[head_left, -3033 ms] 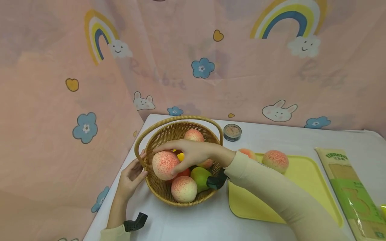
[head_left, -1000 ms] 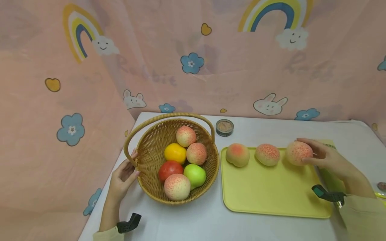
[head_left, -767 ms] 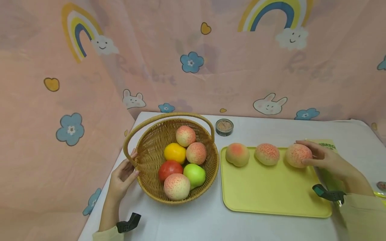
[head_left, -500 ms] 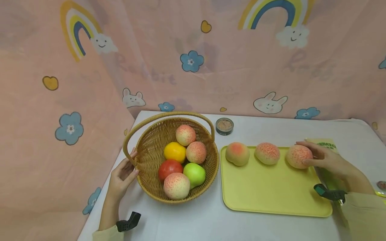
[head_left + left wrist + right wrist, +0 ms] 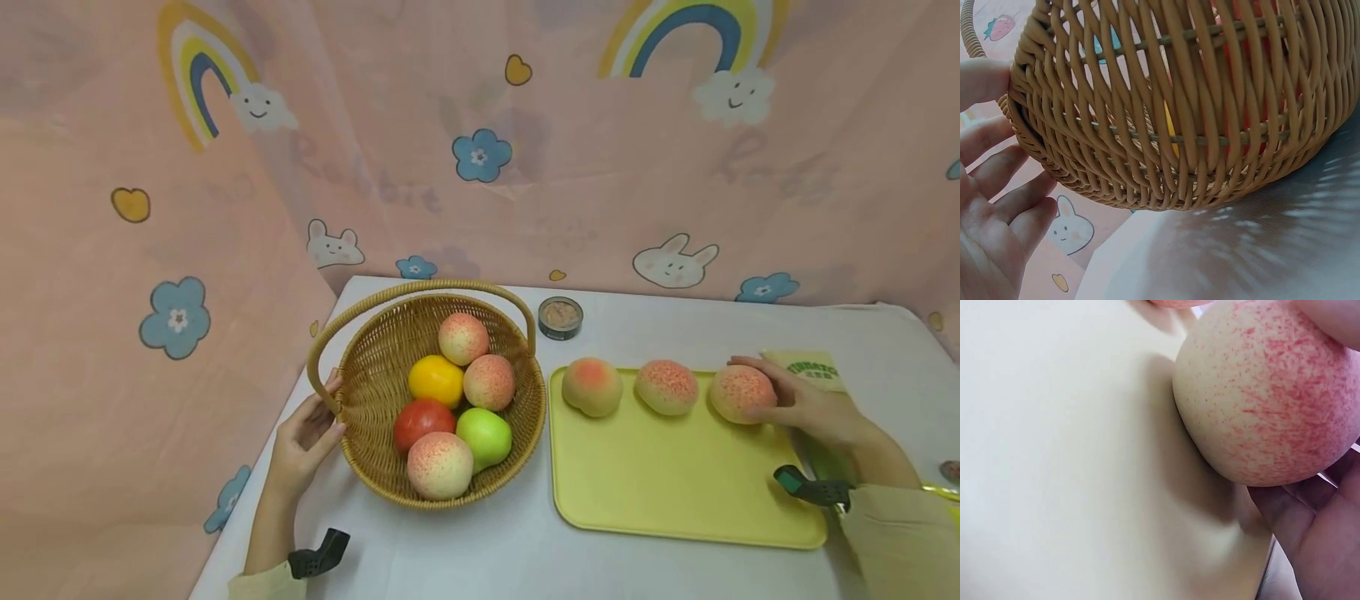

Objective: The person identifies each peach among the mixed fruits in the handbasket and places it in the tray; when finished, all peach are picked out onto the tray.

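Holding, right hand [image 5: 817, 412]: from my end I see its thumb and fingers pinching a speckled peach [image 5: 738, 394], which lies just at the fingertips.
Speckled peach, change: three seconds ago it is in that hand above the wicker basket [image 5: 367, 392]; now it is at the far right corner of the yellow tray [image 5: 682, 483], well apart from the basket. I judge the carry as good as done, with only the grip left on it.
Speckled peach, place: left of the right palm, third in a row. I cannot tell whether it rests fully on the tray.
Speckled peach, look: round, cream at the side facing the wrist camera, deepening to pinkish-red flecks and streaks; a soft shadow falls on the tray beside it.
Row on the tray: left of the right hand come a flatter speckled peach [image 5: 667, 387], then an orange-topped peach [image 5: 592, 387], all apart from one another.
Left hand [image 5: 296, 446]: thumb and fingers spread, touching the basket's outer side where the handle [image 5: 450, 285] meets the rim.
Basket fruit: right of the left hand I see a red fruit [image 5: 423, 425], a yellow fruit [image 5: 436, 381], a green fruit [image 5: 483, 436] and three more peaches.
Packet [image 5: 813, 367]: partly hidden behind the right hand.
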Demonstrator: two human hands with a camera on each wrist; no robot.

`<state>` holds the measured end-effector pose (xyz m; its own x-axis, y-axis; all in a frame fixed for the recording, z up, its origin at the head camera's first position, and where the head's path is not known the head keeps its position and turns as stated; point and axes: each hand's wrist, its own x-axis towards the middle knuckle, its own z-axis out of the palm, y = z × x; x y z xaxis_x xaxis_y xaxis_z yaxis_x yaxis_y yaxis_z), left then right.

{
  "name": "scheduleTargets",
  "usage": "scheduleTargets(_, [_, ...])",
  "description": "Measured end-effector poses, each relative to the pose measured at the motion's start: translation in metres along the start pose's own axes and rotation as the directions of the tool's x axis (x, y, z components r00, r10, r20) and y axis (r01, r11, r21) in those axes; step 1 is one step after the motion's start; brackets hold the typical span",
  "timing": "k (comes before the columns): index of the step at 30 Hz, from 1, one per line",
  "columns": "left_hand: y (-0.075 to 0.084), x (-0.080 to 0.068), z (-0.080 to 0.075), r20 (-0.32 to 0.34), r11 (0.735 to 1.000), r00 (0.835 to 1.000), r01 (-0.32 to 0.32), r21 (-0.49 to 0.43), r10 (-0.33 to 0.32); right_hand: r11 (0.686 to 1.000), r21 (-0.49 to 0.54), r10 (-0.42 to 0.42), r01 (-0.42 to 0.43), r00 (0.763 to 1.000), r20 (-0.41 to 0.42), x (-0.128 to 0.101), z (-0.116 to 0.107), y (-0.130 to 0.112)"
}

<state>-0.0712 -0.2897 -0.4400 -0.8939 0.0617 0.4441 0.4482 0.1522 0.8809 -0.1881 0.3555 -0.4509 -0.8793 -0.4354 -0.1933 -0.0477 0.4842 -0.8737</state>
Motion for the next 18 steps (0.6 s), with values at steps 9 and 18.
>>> scheduleTargets(9, [0.003, -0.0009, 0.0019, -0.026, 0.999, 0.999, -0.048, -0.021, 0.047, 0.998, -0.052, -0.044, 0.043, 0.999, -0.01, 0.0033, 0.0038, 0.0048])
scheduleTargets(18, [0.0031, 0.0011, 0.0017, -0.009, 0.999, 0.999, -0.042, -0.012, 0.042, 0.999, 0.015, 0.034, -0.034, 0.999, -0.013, -0.0029, -0.0013, -0.0028])
